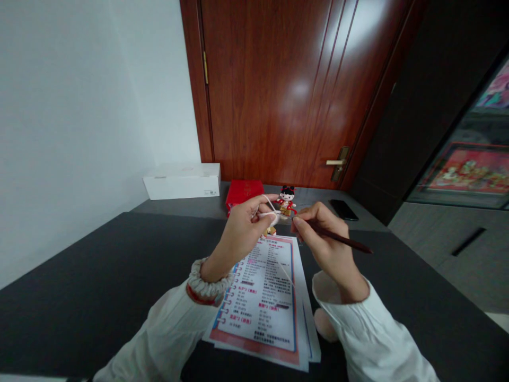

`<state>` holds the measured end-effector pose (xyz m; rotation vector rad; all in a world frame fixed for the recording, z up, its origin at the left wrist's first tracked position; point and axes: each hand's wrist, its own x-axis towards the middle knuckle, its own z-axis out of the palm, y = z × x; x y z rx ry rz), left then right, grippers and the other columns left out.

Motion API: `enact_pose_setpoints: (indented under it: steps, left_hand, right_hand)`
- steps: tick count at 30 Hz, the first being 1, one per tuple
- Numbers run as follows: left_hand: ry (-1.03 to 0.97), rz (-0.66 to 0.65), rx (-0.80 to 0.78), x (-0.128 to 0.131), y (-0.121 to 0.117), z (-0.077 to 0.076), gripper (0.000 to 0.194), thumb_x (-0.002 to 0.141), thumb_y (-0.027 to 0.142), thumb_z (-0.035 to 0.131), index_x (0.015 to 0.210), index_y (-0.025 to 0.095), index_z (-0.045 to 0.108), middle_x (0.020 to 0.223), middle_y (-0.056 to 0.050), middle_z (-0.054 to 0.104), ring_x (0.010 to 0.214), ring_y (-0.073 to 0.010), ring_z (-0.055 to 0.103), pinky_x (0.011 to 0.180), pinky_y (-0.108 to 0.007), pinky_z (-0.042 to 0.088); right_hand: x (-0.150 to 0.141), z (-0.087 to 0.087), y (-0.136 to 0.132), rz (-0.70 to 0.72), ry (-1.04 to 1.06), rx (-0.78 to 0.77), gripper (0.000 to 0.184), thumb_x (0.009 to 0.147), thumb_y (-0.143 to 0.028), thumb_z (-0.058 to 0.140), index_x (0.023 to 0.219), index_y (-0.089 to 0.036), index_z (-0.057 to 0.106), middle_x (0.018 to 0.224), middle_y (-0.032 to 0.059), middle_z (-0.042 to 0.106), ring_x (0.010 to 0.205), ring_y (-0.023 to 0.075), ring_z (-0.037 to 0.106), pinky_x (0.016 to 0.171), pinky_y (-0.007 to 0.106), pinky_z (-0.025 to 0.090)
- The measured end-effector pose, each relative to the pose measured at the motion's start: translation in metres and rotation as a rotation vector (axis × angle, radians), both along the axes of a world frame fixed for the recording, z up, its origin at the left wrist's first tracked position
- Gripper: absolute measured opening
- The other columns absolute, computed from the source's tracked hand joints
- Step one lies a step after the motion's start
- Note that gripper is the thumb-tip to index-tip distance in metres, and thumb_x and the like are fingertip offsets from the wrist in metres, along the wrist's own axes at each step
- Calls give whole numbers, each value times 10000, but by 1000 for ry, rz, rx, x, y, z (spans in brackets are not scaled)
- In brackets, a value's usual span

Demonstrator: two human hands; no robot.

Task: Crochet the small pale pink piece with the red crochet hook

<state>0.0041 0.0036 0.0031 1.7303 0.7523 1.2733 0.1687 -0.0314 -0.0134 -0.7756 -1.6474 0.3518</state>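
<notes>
Two loose white cloth sleeves (159,339) fill the bottom of the view, one per arm, both forearms angled inward and up from the lower corners; a braided cream cuff (209,278) and a thin red band (201,296) circle the left wrist; the left hand (238,233) is curled nearly closed, its fingertips (264,200) pinching a strand of thin white yarn (274,216) held above the top edge of the papers; the yarn also runs down across the sheets; the right hand (326,249) is raised just beside the left, its thumb and fingers closed around one slim dark-brown crochet hook (338,237), whose tip points toward the yarn and is hidden by the fingers; below lies a stack of spiral-bound printed pink-and-white sheets (258,302), the count of sheets unclear, on a dark grey table (79,297); beyond stand one small crocheted doll in red (286,200), one red box (244,195), one long white cardboard box (182,181) and one black smartphone (344,210); one reddish-brown wooden door (270,90) with a brass lever handle (337,163) closes the far end.
</notes>
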Motion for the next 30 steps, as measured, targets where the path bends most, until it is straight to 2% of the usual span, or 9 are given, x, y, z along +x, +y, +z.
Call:
enact_pose_setpoints:
  steps: [3, 6, 10, 14, 17, 22, 26, 30]
  left_hand:
    - [-2, 12, 26, 3, -1, 5, 335, 796, 169, 621, 1126, 116, 622, 689, 19, 612, 660, -114, 579, 659, -256, 452]
    - [-36, -14, 16, 5, -3, 7, 255, 789, 171, 632, 1039, 125, 649, 666, 21, 607, 664, -111, 561, 668, -254, 433]
    - [-182, -176, -200, 4, -2, 3, 381, 750, 158, 664, 1127, 127, 619, 667, 33, 585, 633, -94, 540, 633, -235, 411]
    - [-275, -247, -365, 3, 0, -1, 419, 724, 166, 695, 1132, 110, 614, 696, 31, 560, 618, -77, 512, 577, -213, 368]
    - [-290, -226, -359, 4, 2, 1, 415, 728, 173, 693, 1129, 107, 610, 680, 37, 555, 615, -76, 511, 568, -210, 358]
    - [-194, -99, -196, 5, 7, 2, 425, 751, 189, 675, 1160, 100, 602, 679, 31, 590, 667, -97, 541, 670, -236, 407]
    - [-82, -2, -74, 1, 10, 0, 443, 770, 187, 646, 1202, 102, 597, 675, 32, 582, 645, -104, 532, 658, -247, 422]
    - [-10, 25, 12, -3, 10, -5, 392, 787, 163, 613, 1177, 125, 620, 670, 37, 562, 644, -104, 533, 637, -238, 436]
  right_hand:
    - [-8, 2, 1, -100, -172, 126, 89, 897, -173, 558, 817, -204, 534, 715, -16, 618, 603, 103, 574, 564, 234, 448]
    - [-9, 0, 8, -117, -307, 300, 89, 918, -131, 506, 877, -208, 521, 783, 13, 619, 698, 129, 601, 640, 268, 484]
    - [1, -7, 19, -31, -481, 463, 121, 938, -104, 473, 929, -212, 527, 855, 45, 628, 815, 164, 601, 676, 302, 491]
    - [6, -7, 19, -102, -606, 512, 135, 946, -103, 452, 952, -194, 552, 884, 79, 638, 876, 196, 597, 685, 322, 491]
    - [0, -4, 14, -188, -664, 505, 171, 953, -103, 421, 971, -184, 570, 874, 95, 641, 878, 215, 591, 689, 338, 489]
    - [-9, 1, 8, -243, -672, 377, 174, 961, -119, 401, 897, -180, 550, 828, 81, 604, 793, 193, 554, 663, 333, 454]
    - [-4, 3, 4, -135, -641, 308, 171, 949, -106, 425, 829, -191, 511, 794, 54, 578, 742, 168, 526, 646, 311, 429]
    - [5, 3, 0, -32, -443, 247, 134, 928, -129, 501, 817, -204, 509, 751, 7, 567, 682, 128, 535, 631, 272, 425]
